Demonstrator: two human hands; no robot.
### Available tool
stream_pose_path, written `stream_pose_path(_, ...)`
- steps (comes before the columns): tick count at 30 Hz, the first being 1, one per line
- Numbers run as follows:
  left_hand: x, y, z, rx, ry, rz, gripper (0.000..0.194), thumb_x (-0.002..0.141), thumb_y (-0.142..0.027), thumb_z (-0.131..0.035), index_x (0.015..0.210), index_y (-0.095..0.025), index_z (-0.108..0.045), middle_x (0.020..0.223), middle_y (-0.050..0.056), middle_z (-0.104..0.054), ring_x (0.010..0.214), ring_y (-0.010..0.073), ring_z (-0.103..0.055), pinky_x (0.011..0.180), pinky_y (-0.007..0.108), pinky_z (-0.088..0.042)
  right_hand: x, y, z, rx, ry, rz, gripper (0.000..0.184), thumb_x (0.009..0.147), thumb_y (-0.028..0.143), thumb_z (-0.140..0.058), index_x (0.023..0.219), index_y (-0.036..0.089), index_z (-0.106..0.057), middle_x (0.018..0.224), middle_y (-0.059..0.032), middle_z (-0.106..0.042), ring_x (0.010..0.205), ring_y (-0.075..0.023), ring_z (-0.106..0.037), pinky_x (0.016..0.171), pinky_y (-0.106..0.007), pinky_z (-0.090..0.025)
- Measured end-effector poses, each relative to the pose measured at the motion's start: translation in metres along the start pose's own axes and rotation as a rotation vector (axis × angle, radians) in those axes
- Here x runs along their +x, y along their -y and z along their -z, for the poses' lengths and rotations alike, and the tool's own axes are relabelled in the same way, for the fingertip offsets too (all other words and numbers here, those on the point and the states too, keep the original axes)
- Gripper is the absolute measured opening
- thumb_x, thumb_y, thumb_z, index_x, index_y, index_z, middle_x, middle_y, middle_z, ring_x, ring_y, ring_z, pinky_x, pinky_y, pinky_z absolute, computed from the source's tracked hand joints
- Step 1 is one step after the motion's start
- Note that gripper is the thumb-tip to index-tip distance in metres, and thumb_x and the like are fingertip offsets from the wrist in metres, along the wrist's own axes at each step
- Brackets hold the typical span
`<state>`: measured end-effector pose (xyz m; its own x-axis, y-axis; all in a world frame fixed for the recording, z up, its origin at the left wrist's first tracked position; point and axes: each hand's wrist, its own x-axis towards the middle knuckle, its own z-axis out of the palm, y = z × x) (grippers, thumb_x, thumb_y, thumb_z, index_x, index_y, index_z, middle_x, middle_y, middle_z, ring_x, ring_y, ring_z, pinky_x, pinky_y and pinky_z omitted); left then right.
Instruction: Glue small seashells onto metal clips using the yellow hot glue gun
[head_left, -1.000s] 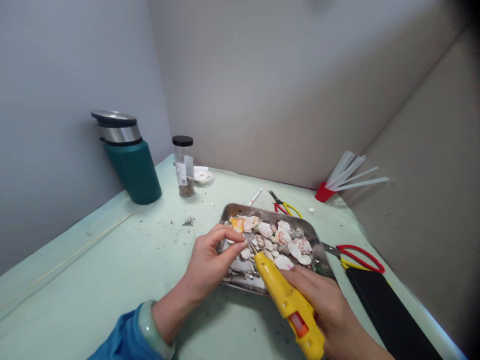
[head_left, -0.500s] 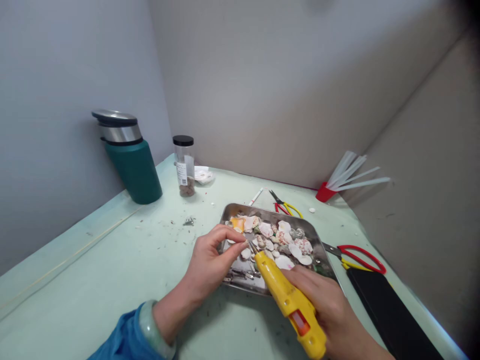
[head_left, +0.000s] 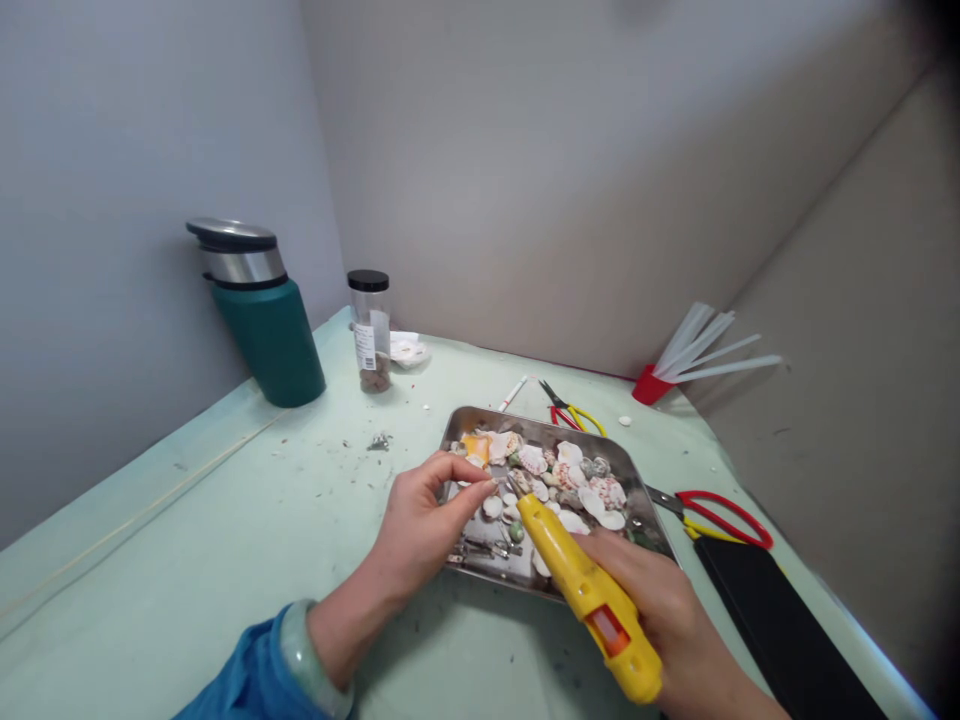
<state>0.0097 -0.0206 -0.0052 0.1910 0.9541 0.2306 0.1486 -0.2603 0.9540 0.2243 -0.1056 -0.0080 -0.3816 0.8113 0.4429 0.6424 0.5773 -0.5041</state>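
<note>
My right hand [head_left: 649, 590] is wrapped around a yellow hot glue gun [head_left: 581, 575], its metal nozzle pointing up and left. A short gap separates that nozzle from the fingertips of my left hand [head_left: 427, 520]. Thumb and forefinger of the left hand pinch something tiny and pale, too small to name. Both hands are over the near part of a metal tray [head_left: 529, 425]. Seashells [head_left: 570, 475] of white, pink and speckled kinds fill much of it, with an orange piece [head_left: 475, 448] at the left. Small metal clips [head_left: 480, 549] lie along its near edge.
A teal bottle [head_left: 270, 335] and a clear jar [head_left: 370, 335] stand at the back left. Small pliers [head_left: 574, 412] lie behind the tray, and red-handled scissors [head_left: 724, 518] and a black flat object [head_left: 772, 620] at its right. Glue sticks [head_left: 701, 345] stand in a red cup [head_left: 651, 384].
The glue gun in my right hand has drawn back slightly right, so its nozzle is now apart from my left fingertips. My left hand has stayed almost still.
</note>
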Motion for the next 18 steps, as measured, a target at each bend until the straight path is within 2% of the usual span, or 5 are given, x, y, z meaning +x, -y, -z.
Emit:
stream_pose_path(3, 0.0007, -0.0006, -0.0004, -0.006, -0.002, 0.014, 0.009, 0.075, -0.026, -0.065, 0.072, -0.017, -0.066, 0.076, 0.003, -0.068, 0.074, 0.0171, -0.061, 0.071, 0.029, -0.048, -0.0012, -0.0011, -0.0008, -0.017, -0.007, 0.022, 0.032, 0.082, 0.025, -0.056, 0.113, 0.020, -0.052, 0.075, -0.0035, -0.059, 0.062, -0.0179, -0.057, 0.055, -0.027, -0.042)
stream_pose_path(18, 0.0004, -0.0004, -0.0005, -0.010, 0.012, 0.007, 0.010, 0.075, -0.025, -0.065, 0.071, -0.016, -0.066, 0.076, 0.004, -0.068, 0.073, 0.0170, -0.061, 0.071, 0.029, -0.047, 0.0019, 0.0047, -0.0016, -0.094, 0.018, 0.054, 0.029, 0.086, 0.032, -0.054, 0.111, 0.018, -0.054, 0.073, -0.0049, -0.057, 0.059, -0.0186, -0.055, 0.052, -0.028, -0.041)
